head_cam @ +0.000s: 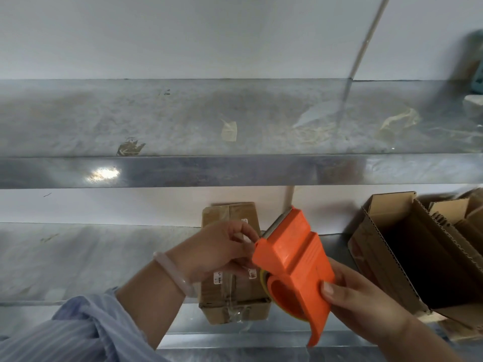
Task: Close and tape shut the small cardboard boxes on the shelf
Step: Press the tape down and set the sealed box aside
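**Freeing the tape end**

We grip the orange tape dispenser (292, 259) in our right hand (360, 299), fingers and thumb curled round its roll end to steady it. Our left hand (222, 246) pinches at its left tip, apparently at the loose tape end. The small cardboard box (230, 291) lies closed on the lower shelf (78, 262) directly beneath, within reach. Its white stickers (218, 276) are unreadable apart from what looks like a "5".

One head-worn wide-angle view, facing forward and slightly down, close to the metal shelves (183, 121)
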Available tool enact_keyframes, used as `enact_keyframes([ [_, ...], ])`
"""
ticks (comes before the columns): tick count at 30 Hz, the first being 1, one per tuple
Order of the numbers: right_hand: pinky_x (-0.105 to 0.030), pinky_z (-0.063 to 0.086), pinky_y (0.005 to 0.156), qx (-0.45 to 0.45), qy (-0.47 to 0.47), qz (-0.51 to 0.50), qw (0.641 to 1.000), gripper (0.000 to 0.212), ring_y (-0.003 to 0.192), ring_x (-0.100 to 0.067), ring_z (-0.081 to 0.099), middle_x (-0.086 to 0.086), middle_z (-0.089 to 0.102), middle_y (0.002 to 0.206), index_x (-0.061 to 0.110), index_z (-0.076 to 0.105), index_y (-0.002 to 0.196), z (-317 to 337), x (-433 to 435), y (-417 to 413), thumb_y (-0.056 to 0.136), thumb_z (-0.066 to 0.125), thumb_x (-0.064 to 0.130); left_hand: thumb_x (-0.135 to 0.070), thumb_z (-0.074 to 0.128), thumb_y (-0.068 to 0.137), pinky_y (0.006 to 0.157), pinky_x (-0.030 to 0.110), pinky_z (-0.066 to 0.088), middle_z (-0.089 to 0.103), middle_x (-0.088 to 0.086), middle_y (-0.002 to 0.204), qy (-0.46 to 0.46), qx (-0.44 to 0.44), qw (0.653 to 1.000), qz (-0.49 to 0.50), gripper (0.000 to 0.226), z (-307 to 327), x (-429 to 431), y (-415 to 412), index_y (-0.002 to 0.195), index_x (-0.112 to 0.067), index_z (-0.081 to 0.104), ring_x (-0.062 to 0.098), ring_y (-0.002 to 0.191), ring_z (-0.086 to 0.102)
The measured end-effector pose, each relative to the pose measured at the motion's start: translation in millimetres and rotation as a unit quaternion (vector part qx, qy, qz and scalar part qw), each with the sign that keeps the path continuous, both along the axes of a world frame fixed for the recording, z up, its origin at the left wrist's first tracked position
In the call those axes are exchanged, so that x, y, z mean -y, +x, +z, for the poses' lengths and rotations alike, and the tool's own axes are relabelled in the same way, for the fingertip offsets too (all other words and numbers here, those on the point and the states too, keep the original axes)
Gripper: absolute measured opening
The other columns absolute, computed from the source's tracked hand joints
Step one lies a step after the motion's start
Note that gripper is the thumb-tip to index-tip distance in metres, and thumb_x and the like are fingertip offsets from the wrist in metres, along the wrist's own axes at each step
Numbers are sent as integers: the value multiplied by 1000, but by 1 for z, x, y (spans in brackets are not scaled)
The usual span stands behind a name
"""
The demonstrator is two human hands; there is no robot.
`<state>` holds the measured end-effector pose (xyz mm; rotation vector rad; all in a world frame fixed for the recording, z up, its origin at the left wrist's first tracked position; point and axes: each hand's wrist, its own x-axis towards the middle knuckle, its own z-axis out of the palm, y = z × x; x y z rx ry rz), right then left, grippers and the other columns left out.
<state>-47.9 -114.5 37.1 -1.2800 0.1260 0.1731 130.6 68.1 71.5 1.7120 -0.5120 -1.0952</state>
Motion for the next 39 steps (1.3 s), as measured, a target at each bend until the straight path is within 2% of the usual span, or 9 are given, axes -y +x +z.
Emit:
enact_keyframes([
  [4, -30, 53, 91, -30, -90, 47, 994, 71, 114, -26, 64, -10, 67, 123, 21, 53, 132, 4, 6, -7, 73, 80, 48, -2, 66, 89, 61, 27, 57, 68, 1, 72, -29, 156, 987, -25, 17, 27, -7, 3, 99, -15, 65, 15, 66, 70],
  [7, -28, 55, 85, 20, -219, 21, 975, 53, 97, -14, 68, 0, 70, 108, 42, 58, 119, 10, -2, -8, 72, 76, 59, -6, 67, 88, 70, 25, 57, 71, -4, 77, -30, 295, 954, -39, 25, 37, -10, -6, 95, -30, 67, 8, 71, 70],
  [9, -22, 54, 80, 72, -345, -10, 936, 51, 93, -4, 67, 13, 68, 111, 53, 52, 117, 10, -5, -10, 73, 70, 68, -14, 70, 87, 76, 17, 53, 70, -15, 80, -26, 397, 917, -30, 24, 43, -14, -13, 95, -37, 69, -1, 79, 67],
  [11, -18, 51, 86, 111, -445, -33, 888, 54, 116, 0, 59, 29, 53, 132, 57, 43, 123, 2, -5, -12, 76, 63, 74, -25, 73, 83, 76, 14, 50, 68, -20, 84, -46, 471, 881, -10, 16, 47, -19, -19, 94, -37, 72, -5, 83, 64],
  [15, -19, 36, 93, 201, -602, -109, 765, 52, 144, 10, 13, 48, 17, 145, 49, 40, 123, -15, -4, -15, 82, 49, 79, -37, 64, 84, 70, 14, 49, 67, -19, 86, -115, 541, 833, -20, 11, 52, -25, -27, 89, -32, 71, -2, 81, 63],
  [18, -29, 44, 93, 251, -630, -160, 717, 50, 146, 4, 13, 34, 31, 143, 32, 48, 117, -15, -8, -12, 87, 46, 73, -31, 60, 87, 74, 9, 46, 67, -19, 84, -135, 575, 806, -34, 15, 54, -29, -34, 89, -25, 74, -5, 84, 60],
  [23, -35, 33, 113, 325, -636, -202, 670, 43, 141, 11, 19, 0, 68, 99, 16, 53, 99, -11, -12, -7, 94, 48, 59, -28, 57, 92, 75, 13, 48, 66, -16, 90, -157, 626, 763, -26, 19, 54, -35, -44, 90, -21, 74, -1, 85, 61],
  [32, -39, 21, 121, 353, -641, -218, 646, 38, 140, 1, 32, -8, 71, 95, 11, 55, 95, -28, -8, -7, 95, 52, 50, -24, 59, 92, 74, 14, 48, 61, -16, 93, -185, 641, 745, -27, 13, 49, -38, -49, 90, -21, 72, 0, 84, 60],
  [39, -43, 22, 121, 355, -662, -215, 624, 32, 104, -19, 59, -4, 70, 86, 15, 50, 89, -31, -5, -6, 96, 52, 46, -23, 59, 94, 69, 23, 50, 67, -8, 90, -183, 670, 717, -58, 19, 56, -37, -53, 87, -17, 76, 6, 79, 61],
])
